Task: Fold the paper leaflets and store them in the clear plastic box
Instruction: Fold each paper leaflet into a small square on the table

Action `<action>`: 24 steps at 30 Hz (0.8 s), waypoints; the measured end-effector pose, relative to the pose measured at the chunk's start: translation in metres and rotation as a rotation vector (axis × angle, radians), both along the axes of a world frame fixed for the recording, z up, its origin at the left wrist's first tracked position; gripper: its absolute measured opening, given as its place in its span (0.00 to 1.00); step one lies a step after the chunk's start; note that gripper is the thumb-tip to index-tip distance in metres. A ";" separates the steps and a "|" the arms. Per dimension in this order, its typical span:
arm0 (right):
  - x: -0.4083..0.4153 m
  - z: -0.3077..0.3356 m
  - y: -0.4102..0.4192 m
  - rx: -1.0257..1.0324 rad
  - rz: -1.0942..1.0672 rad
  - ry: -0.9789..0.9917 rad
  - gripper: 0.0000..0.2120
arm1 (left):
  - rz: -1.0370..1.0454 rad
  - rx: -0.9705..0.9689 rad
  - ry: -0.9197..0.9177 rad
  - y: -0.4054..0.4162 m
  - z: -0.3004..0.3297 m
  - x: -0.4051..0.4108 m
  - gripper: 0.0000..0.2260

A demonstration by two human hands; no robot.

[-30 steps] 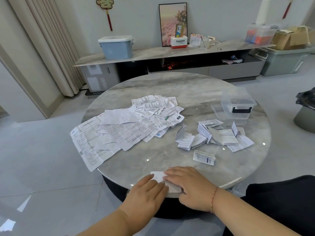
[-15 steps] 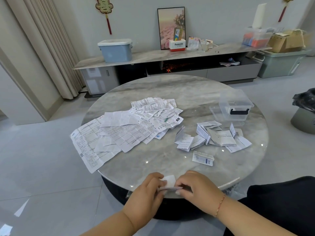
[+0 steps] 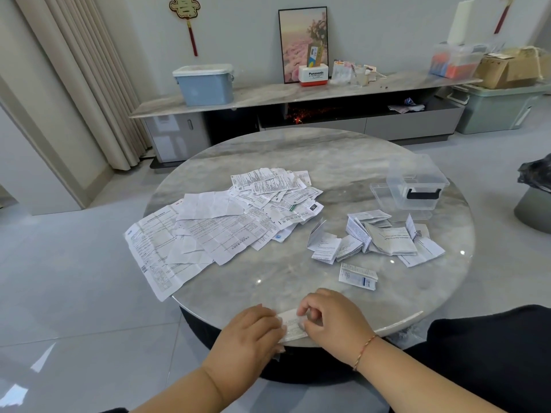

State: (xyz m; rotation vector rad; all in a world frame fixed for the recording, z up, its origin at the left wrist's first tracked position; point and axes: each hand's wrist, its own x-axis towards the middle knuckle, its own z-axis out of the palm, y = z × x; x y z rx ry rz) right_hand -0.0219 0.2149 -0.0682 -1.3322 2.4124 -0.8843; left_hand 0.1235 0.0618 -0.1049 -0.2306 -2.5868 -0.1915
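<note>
At the near edge of the round grey marble table (image 3: 328, 162), the left hand (image 3: 253, 332) presses and the right hand (image 3: 334, 317) pinches one small white paper leaflet (image 3: 293, 324), mid-fold. A folded batch (image 3: 384, 236) waits just before the clear plastic box (image 3: 417, 186), which looks empty; the flat pile (image 3: 226, 222), left of it, looks unfolded.

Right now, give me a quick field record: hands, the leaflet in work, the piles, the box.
left hand: presses the leaflet's left end
right hand: fingers curled, pinching the leaflet's right end
leaflet in work: narrow folded strip at the table's near edge
unfolded pile: spread on the table's left half
folded pile: right of centre, one folded leaflet apart, nearer
clear plastic box: far right, lid off; contents cannot be told
round table: grey marble top
</note>
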 end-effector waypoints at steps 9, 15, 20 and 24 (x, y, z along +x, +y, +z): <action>0.005 0.020 -0.001 -0.301 0.016 0.162 0.07 | 0.232 0.368 0.013 0.023 0.045 -0.021 0.10; -0.023 0.040 0.008 -0.300 -0.092 0.213 0.03 | 0.416 0.707 -0.034 0.027 0.085 -0.044 0.09; -0.054 0.049 0.024 -0.301 -0.415 0.144 0.06 | 0.612 1.206 -0.206 0.020 0.106 -0.074 0.08; -0.061 0.059 0.029 -0.352 -0.597 0.068 0.07 | 0.596 1.699 -0.248 0.026 0.105 -0.121 0.06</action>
